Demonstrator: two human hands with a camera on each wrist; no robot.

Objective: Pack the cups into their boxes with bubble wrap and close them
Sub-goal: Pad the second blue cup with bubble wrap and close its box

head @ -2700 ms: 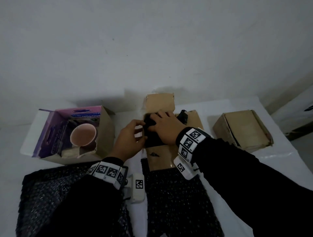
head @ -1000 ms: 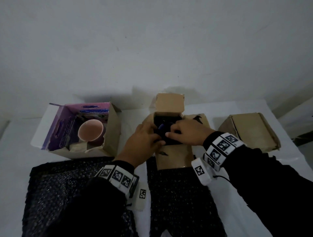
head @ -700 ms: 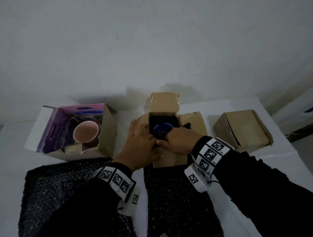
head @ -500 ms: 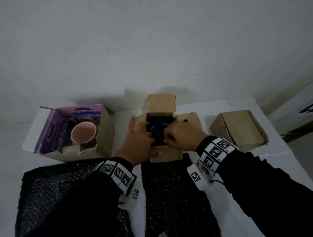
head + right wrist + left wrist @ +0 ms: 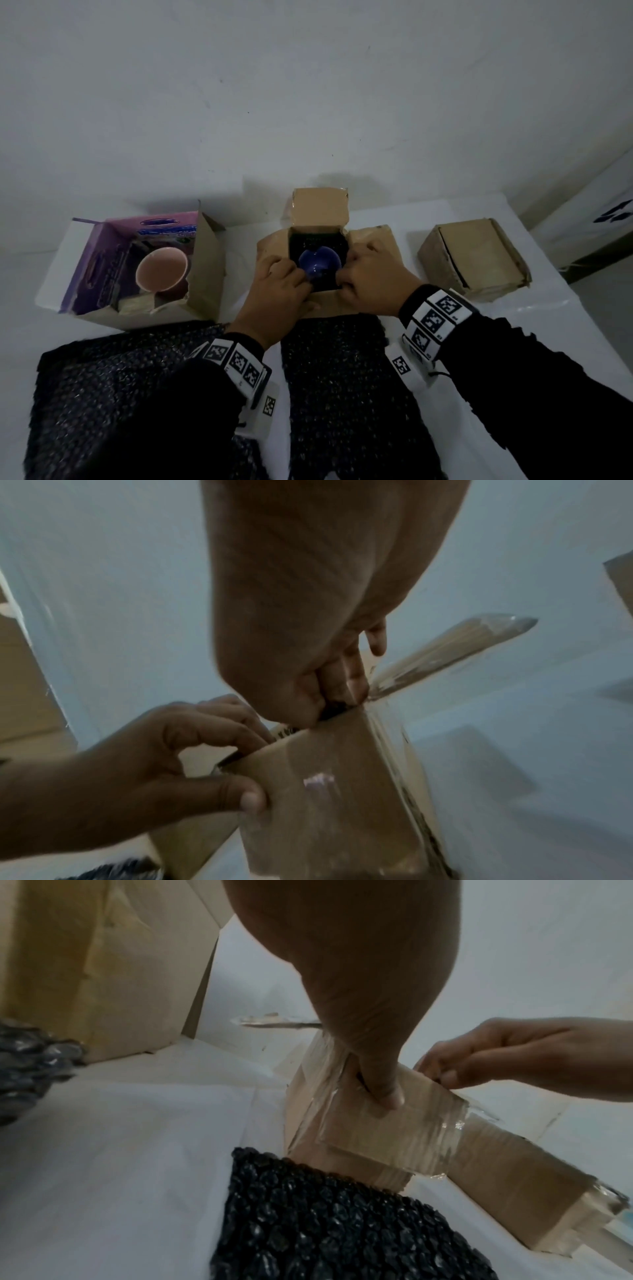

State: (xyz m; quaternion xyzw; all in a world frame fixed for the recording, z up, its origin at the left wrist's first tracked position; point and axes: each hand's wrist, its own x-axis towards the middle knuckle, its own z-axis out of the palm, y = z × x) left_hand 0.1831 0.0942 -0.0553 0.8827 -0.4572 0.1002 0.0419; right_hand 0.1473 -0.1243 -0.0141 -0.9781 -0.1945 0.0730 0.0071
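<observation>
A blue cup [image 5: 319, 264] sits down inside the open brown box [image 5: 322, 301] at the middle of the white surface [image 5: 513, 315], with dark bubble wrap lining the box around it. The left hand [image 5: 274, 301] is at the box's near-left edge, its fingers [image 5: 291, 270] curled over the rim into the opening and its thumb pressed on the outside of the near wall, so it grips the cardboard there. The right hand [image 5: 371, 277] is at the near-right edge, its fingers [image 5: 346, 674] bent and tucked down inside the rim against the dark wrap; whether they pinch the wrap or only the cardboard cannot be told. The box's far flap [image 5: 320, 207] stands up and its side flaps lie spread. Far left stands an open purple box [image 5: 102, 267] with a pink cup [image 5: 161, 272] in it. A closed brown box [image 5: 474, 260] sits to the right. Two sheets of black bubble wrap [image 5: 346, 394] lie on the near side, under the forearms.
</observation>
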